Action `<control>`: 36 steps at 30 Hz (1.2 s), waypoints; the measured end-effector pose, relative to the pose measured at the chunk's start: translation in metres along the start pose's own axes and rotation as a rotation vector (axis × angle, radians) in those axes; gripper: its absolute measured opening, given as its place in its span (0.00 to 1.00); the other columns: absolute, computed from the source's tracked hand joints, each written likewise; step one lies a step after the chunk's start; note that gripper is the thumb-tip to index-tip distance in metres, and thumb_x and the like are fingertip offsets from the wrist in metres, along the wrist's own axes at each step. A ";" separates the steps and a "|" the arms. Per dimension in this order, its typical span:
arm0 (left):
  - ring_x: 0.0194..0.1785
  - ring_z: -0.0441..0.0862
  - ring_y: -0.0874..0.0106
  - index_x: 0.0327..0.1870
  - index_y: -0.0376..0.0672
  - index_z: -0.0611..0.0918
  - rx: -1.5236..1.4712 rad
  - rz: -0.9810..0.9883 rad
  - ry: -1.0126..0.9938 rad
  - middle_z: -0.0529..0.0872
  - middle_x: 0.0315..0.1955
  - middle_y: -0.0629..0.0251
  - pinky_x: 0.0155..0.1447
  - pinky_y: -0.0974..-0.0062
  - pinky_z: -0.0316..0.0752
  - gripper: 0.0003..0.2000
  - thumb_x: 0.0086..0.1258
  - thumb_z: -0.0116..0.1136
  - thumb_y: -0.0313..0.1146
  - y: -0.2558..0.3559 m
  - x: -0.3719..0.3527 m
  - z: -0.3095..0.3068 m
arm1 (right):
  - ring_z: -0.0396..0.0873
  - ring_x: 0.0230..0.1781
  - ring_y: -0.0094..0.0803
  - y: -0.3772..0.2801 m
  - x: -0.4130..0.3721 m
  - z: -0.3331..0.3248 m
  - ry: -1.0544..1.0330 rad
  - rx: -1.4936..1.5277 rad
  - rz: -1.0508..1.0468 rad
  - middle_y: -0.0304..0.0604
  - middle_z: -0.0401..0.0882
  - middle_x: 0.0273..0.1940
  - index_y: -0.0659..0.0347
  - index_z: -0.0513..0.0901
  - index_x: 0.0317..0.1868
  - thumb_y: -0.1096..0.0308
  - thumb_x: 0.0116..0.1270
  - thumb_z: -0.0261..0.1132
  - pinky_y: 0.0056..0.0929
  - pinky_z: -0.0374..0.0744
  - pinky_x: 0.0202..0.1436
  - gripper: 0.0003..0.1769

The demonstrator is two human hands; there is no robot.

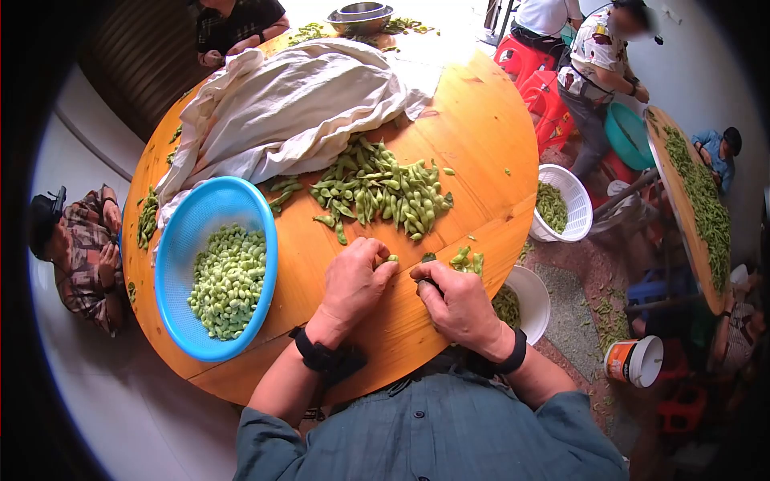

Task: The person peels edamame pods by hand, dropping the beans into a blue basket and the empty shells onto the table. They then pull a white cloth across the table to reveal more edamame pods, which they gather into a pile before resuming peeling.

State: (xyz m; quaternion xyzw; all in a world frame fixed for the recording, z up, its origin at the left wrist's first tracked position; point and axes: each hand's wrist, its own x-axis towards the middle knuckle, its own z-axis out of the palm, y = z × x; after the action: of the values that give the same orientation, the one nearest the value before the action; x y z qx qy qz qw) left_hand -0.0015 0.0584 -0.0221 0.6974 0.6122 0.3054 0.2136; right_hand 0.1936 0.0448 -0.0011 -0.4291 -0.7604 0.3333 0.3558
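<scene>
My left hand (354, 280) is closed in a pinch on a green bean pod (391, 258) above the front of the round wooden table (489, 120). To its right, my right hand (459, 303) is closed, with something dark and small at its fingertips that I cannot make out. A few green pods (467, 261) lie just beyond the right hand. Ahead of both hands is a pile of unshelled pods (381, 191). Left of my left hand stands a blue basket (273, 264) with shelled beans (230, 280) in it.
A white cloth (297, 104) and metal bowls (361, 18) lie farther back. White baskets (585, 200) of pods stand beside the table's right edge, near a bucket (646, 362). People sit or stand left, behind and right, some at a second table (670, 176).
</scene>
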 end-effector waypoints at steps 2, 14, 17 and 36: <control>0.32 0.79 0.64 0.40 0.37 0.82 -0.026 0.014 -0.010 0.81 0.30 0.59 0.38 0.69 0.75 0.11 0.64 0.67 0.36 -0.010 0.000 0.002 | 0.86 0.33 0.42 -0.004 0.000 -0.006 0.002 0.005 0.020 0.54 0.85 0.33 0.68 0.81 0.47 0.77 0.67 0.60 0.33 0.81 0.38 0.09; 0.32 0.69 0.88 0.44 0.41 0.82 -1.020 -0.465 -0.418 0.80 0.31 0.77 0.36 0.88 0.65 0.11 0.79 0.55 0.39 0.018 -0.037 -0.032 | 0.84 0.28 0.33 -0.018 0.004 -0.003 -0.096 0.198 0.058 0.51 0.84 0.31 0.67 0.82 0.48 0.75 0.69 0.60 0.29 0.79 0.33 0.10; 0.34 0.72 0.86 0.43 0.39 0.82 -0.925 -0.423 -0.361 0.81 0.32 0.76 0.40 0.86 0.69 0.09 0.77 0.58 0.36 0.016 -0.042 -0.024 | 0.83 0.27 0.35 -0.018 0.004 -0.003 -0.114 0.170 0.052 0.52 0.84 0.30 0.67 0.83 0.48 0.75 0.68 0.61 0.31 0.78 0.32 0.10; 0.34 0.72 0.85 0.38 0.34 0.81 -0.796 -0.339 -0.215 0.79 0.30 0.77 0.39 0.83 0.70 0.05 0.73 0.61 0.27 0.029 -0.051 -0.022 | 0.82 0.34 0.54 -0.019 -0.001 0.003 -0.078 -0.029 -0.093 0.59 0.81 0.32 0.68 0.77 0.44 0.78 0.65 0.58 0.45 0.80 0.37 0.07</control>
State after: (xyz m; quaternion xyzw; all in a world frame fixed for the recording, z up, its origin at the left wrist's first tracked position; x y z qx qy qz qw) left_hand 0.0006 0.0020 0.0047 0.4786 0.5270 0.4038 0.5746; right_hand 0.1835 0.0352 0.0121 -0.3851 -0.7974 0.3220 0.3348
